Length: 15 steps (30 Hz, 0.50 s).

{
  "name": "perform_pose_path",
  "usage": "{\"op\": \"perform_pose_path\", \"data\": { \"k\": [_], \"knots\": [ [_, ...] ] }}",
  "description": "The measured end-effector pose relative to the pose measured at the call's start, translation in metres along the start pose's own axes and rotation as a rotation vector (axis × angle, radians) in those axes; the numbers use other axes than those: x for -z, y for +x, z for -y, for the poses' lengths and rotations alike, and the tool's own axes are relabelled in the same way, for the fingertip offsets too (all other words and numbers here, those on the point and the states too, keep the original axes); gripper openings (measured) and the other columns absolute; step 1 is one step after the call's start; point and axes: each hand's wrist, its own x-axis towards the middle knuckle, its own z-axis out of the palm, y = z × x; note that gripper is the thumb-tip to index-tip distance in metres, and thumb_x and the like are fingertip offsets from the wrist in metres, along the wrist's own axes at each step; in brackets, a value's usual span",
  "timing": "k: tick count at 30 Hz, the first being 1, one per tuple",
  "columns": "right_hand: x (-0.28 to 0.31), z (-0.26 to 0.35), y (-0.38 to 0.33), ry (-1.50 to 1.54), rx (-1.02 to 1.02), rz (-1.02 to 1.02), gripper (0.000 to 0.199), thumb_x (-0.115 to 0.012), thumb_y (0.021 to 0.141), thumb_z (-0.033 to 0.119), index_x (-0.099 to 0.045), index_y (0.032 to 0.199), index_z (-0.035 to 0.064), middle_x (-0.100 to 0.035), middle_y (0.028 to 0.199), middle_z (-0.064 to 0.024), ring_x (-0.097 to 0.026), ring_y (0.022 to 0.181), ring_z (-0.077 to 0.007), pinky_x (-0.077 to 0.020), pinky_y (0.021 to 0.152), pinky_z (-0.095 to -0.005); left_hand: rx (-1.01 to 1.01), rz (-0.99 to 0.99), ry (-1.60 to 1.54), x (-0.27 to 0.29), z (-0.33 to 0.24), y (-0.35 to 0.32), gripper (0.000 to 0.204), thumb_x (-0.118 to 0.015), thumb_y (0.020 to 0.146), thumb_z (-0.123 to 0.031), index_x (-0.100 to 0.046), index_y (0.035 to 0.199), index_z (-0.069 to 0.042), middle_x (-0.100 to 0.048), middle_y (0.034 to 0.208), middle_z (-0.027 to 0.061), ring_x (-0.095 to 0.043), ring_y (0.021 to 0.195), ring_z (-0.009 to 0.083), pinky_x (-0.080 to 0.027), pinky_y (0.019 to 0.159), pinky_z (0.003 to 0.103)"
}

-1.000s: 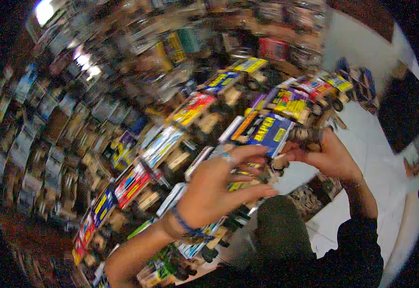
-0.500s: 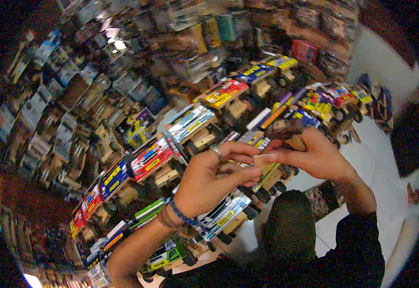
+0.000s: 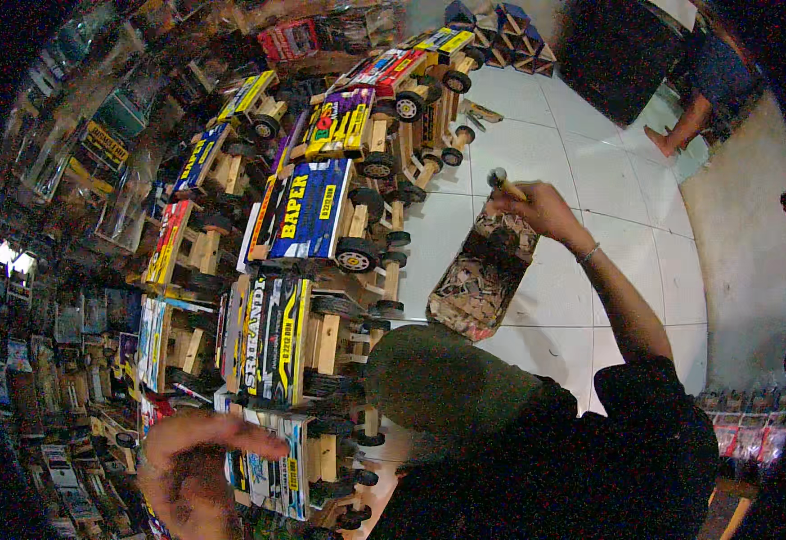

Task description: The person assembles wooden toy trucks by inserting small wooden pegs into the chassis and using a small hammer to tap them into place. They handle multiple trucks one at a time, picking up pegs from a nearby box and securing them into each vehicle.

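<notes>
While right hand (image 3: 537, 209) grips a yellow-handled tool (image 3: 503, 183) above the scrap box (image 3: 483, 274), left hand (image 3: 197, 450), open and empty, hovers by the toy trucks (image 3: 276, 337); fastening step, needs steady aim.

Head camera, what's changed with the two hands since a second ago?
The hands have parted. They were together on one toy truck in the stack; now the right hand has swung out to the right over the white tiled floor, gripping a yellow-handled tool above a box of wood scraps. The left hand has dropped low and blurred, holding nothing visible. The rows of wooden toy trucks stay stacked.
</notes>
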Motion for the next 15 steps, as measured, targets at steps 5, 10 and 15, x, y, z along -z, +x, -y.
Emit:
{"op": "perform_pose_path", "data": {
  "k": [5,10,15],
  "knots": [
    [-0.074,-0.105,-0.006,0.262,-0.203,-0.038,0.046,-0.073,0.084,0.037,-0.067,0.115,0.0035,-0.07,0.106,-0.012,-0.066,0.094,-0.0248,-0.0512,0.083,-0.0368,-0.041,0.222,-0.083,-0.006,-0.009,0.019,0.057,-0.069,0.086,-0.038,-0.051,0.123,0.002,-0.066,0.098,0.0234,-0.067,0.09,0.0318,-0.053,0.08,0.042],
    [-0.091,-0.131,-0.005,0.253,-0.282,-0.022,0.039,-0.074,0.084,0.032,-0.068,0.109,0.0022,-0.07,0.106,-0.0106,-0.065,0.094,-0.0205,-0.0507,0.084,-0.0353,0.06,0.054,0.304,-0.025,0.004,0.014,0.053,-0.067,0.088,-0.05,-0.057,0.109,-0.001,-0.069,0.078,0.0179,-0.069,0.069,0.0256,-0.055,0.064,0.036],
    [-0.094,-0.16,0.025,0.269,-0.224,-0.171,0.036,-0.069,0.086,0.031,-0.068,0.109,0.0033,-0.071,0.092,-0.0155,-0.068,0.082,-0.0254,-0.0523,0.075,-0.0384,0.054,0.183,0.256,-0.016,0.011,0.02,0.039,-0.059,0.097,-0.033,-0.06,0.116,0.001,-0.068,0.09,0.0156,-0.068,0.082,0.0242,-0.055,0.074,0.035]
  ]
}}
